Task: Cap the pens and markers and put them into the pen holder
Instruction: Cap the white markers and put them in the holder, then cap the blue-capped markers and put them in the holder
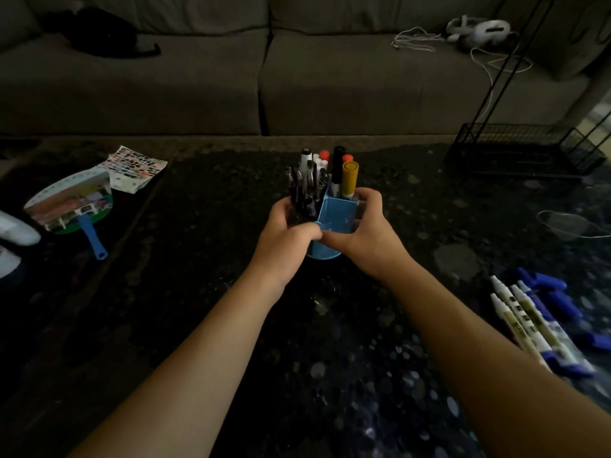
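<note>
Head view: left hand point(285, 234) and right hand point(362, 234) both curl fingers point(372, 200) round the pen holder point(337, 217), pens point(305, 190) inside. Likely light, rigid plastic but top-heavy; hold low on walls.

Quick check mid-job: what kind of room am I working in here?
Most likely a home living room: a grey sofa stands behind the dark speckled table, with a white device and a loose cable left on its cushions.
</note>
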